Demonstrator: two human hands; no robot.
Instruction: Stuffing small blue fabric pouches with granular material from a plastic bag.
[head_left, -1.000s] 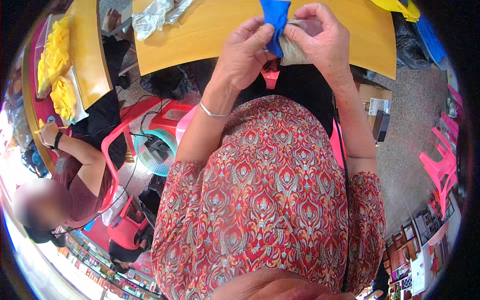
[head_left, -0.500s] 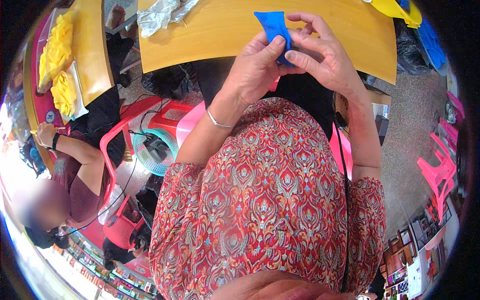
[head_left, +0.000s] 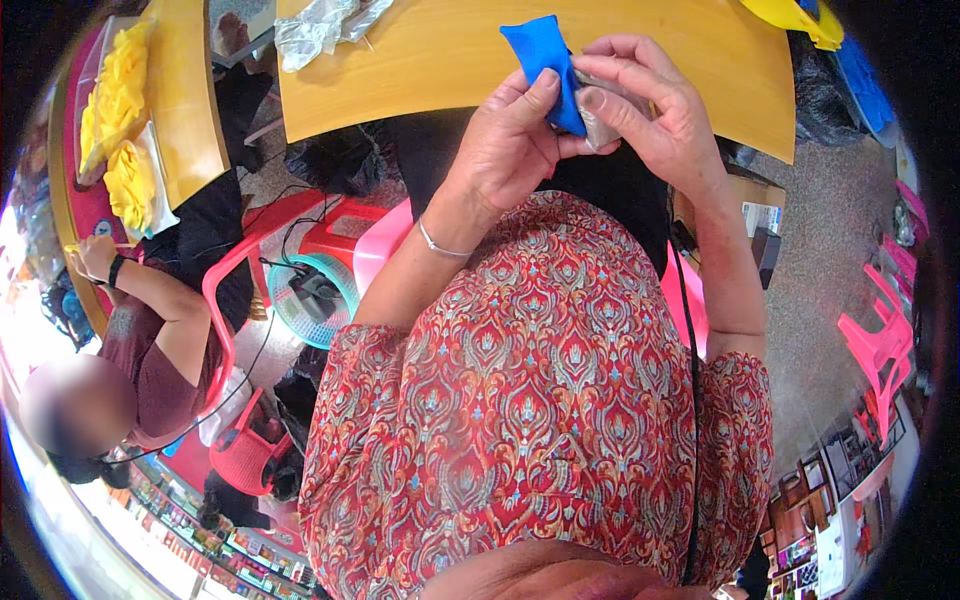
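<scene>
Head view, left hand and right hand both pinching soft folded blue cloth, smooth yellow table

A yellowish wooden worktop spans the top of the frame, with a crumpled clear plastic wrapper lying at its upper left and a yellow cloth piece at its upper right corner. At far left, a second wooden worktop carries a tray of yellow cloth pieces.

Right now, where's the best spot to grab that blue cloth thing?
Probably its free top end: the blue cloth piece sticks up above both hands. Come from above, since the left hand and right hand already pinch its lower part.
</scene>
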